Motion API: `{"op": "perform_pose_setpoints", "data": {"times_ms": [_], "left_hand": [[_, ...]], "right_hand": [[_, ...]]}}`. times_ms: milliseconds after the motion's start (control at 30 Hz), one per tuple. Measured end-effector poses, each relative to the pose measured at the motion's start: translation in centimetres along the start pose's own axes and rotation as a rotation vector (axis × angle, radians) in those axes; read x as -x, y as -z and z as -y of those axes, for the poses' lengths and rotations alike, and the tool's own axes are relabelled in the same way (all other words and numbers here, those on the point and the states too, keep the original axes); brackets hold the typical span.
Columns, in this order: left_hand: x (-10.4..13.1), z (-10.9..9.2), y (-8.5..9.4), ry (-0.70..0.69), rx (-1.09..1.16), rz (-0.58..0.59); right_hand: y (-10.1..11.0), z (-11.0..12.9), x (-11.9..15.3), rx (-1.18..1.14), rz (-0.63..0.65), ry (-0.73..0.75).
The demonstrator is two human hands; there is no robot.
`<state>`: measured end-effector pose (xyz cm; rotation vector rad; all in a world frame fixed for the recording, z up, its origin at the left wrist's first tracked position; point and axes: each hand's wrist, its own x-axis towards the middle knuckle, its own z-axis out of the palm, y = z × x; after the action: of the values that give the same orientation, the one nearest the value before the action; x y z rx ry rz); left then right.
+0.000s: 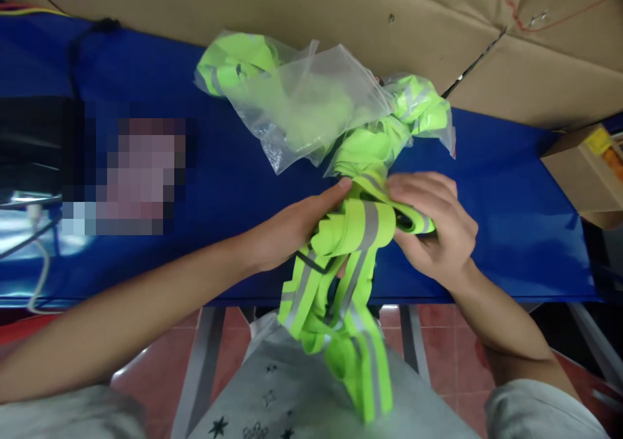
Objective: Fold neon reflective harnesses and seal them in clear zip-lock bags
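A neon yellow-green reflective strap with grey stripes hangs in loops over the table's front edge, in front of my shirt. My left hand grips its bunched part, thumb on top, the other fingers mostly hidden behind the strap. On the other side my right hand is closed around a folded loop of it. Just beyond lie clear plastic bags holding more straps of the same colour. A second bagged strap lies at their right end, and a loose-looking bundle touches the held strap.
The table has a blue cover. Cardboard stands along its back, and a small carton is at the right end. A black object, a white cable and a blurred-out patch are on the left.
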<state>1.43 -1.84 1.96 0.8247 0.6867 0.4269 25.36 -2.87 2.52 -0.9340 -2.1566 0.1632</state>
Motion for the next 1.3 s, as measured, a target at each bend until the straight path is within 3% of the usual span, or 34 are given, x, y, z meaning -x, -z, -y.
{"op": "perform_pose_setpoints", "data": {"times_ms": [67,200,300,367,433,533,633,767,867,1033,1167,1300], "left_hand": [[0.0,0.5,0.2,-0.096,-0.2,-0.081],[0.5,0.8,0.2,-0.559,-0.441,-0.419],[1.0,0.5,0.4,-0.852,-0.615,-0.395],[1.2,0.3,0.6,-0.943,-0.83,-0.334],[1.2,0.1,0.7,-0.934,-0.983,-0.258],[1.0,-0.2,0.5,-0.784,-0.937,-0.166],[0.8,-0.4,0.1,-0.646,-0.787,-0.265],[0.8,-0.4,-0.2,-0.643,-0.746,-0.39],[1.0,-0.2,0.1,-0.697,-0.896,-0.452],[1.2,0.1,1.1,-0.701,-1.383,-0.472],[0.6,0.3,1.3,-0.846,-1.585,-0.42],[0.1,0.9,1.0,-0.959,-1.536,-0.394]], "right_hand": [[0.2,0.2,0.0,-0.061,-0.023,-0.085],[0.3,0.2,-0.3,-0.21,-0.022,-0.344],[0.0,-0.3,-0.5,-0.378,0.029,-0.525],[-0.3,-0.6,-0.5,-0.535,0.076,-0.65],[-0.7,-0.8,-0.4,-0.699,0.128,-0.748],[-1.1,-0.9,-0.4,-0.82,0.16,-0.81],[-1.0,-1.0,-0.5,-0.713,0.132,-0.771],[-1.0,-1.2,-0.5,-0.644,0.126,-0.742],[-1.3,-1.5,-0.6,-0.723,0.127,-0.829],[-1.4,-1.5,-0.8,-0.802,0.017,-1.001],[-1.3,-0.9,-0.8,-0.636,-0.115,-0.838],[-1.4,0.4,-0.2,-0.402,-0.183,-0.588]]}}
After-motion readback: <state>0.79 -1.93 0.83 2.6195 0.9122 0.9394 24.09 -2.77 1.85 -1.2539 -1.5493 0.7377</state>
